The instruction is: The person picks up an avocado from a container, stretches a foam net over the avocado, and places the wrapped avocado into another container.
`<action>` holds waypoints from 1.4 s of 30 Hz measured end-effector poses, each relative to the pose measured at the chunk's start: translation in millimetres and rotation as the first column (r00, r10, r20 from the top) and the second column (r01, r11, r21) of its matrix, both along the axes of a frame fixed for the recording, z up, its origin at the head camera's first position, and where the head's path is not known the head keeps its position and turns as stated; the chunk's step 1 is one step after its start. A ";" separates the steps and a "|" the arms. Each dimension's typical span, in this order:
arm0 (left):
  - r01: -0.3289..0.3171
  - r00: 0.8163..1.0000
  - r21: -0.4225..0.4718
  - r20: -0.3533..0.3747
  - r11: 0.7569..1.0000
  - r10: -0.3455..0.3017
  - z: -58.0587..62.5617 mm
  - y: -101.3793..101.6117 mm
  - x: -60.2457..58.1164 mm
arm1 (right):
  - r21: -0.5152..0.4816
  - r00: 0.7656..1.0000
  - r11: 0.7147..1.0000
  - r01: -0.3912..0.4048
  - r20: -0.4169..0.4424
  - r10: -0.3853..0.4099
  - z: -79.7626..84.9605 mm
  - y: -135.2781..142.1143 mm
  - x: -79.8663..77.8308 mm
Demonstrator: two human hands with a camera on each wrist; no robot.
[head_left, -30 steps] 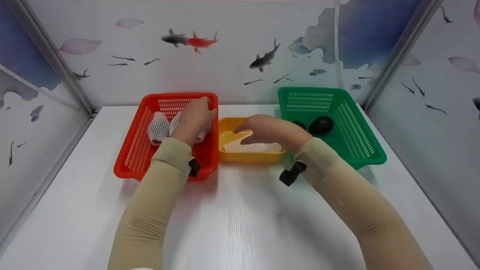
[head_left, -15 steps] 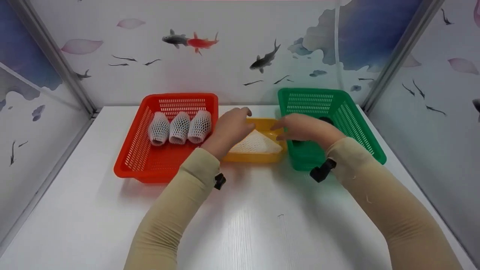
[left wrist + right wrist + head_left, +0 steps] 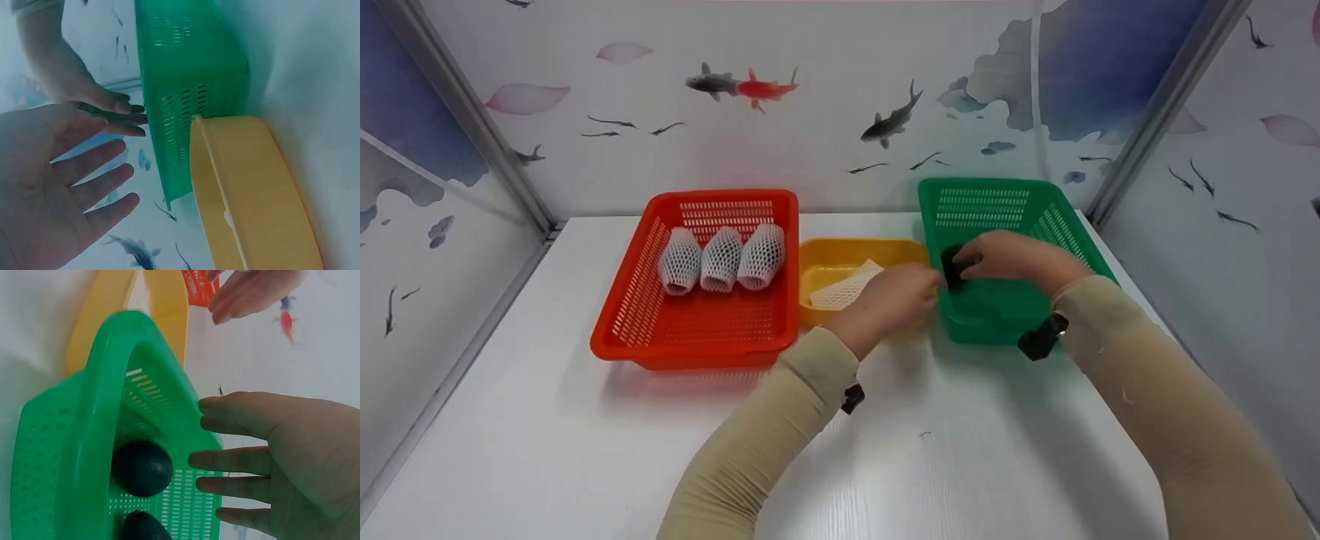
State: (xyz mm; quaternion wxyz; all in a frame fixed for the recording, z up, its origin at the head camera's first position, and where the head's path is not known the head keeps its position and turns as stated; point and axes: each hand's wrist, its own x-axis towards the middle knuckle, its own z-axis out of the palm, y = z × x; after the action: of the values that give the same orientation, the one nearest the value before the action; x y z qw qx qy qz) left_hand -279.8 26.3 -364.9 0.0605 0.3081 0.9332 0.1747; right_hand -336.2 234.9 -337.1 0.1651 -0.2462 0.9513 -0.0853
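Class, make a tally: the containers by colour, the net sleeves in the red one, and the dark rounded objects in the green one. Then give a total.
Red basket: 1
Yellow tray: 1
Green basket: 1
White net sleeves: 3
Dark rounded objects: 2 visible
Total: 8

Red fish (image 3: 766, 89) printed on back wall (image 3: 802, 165). Grey fish (image 3: 709, 82) touching its left end. Dark fish (image 3: 892, 122) right of it, lower. White tabletop (image 3: 547, 450) well below it.
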 end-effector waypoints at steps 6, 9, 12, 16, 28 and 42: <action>0.193 0.978 -0.135 -0.054 0.972 -0.202 -11.5 19.3 3.2 | -0.007 0.997 0.998 0.066 0.028 -0.065 -4.2 13.4 -6.0; 0.212 0.973 -0.211 -0.047 0.954 -0.226 -14.0 25.6 3.9 | -0.005 0.998 0.998 0.063 0.028 -0.063 -6.3 19.6 -10.2; 0.209 0.973 -0.266 -0.045 0.941 -0.228 -14.8 31.8 4.0 | 0.000 0.998 0.998 0.055 0.022 -0.055 -7.3 26.0 -14.8; 0.204 0.973 -0.293 -0.042 0.934 -0.225 -14.9 38.0 3.8 | 0.013 0.998 0.998 0.059 0.021 -0.059 -7.1 34.7 -20.4; 0.171 0.985 -0.255 0.082 0.952 -0.155 -4.4 41.8 2.2 | 0.026 0.993 0.993 0.118 0.016 -0.118 -13.4 58.1 -40.1; 0.098 0.980 -0.154 0.186 0.983 -0.068 1.1 41.1 0.9 | -0.020 0.980 0.979 0.201 -0.007 -0.201 -28.8 75.1 -66.0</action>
State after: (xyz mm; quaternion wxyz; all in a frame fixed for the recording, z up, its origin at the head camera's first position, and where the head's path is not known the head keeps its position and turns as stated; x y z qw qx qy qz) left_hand -278.9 67.4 -363.8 0.1765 0.3240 0.9213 0.1227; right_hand -402.3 310.0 -365.9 0.1491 -0.1510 0.9711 -0.1097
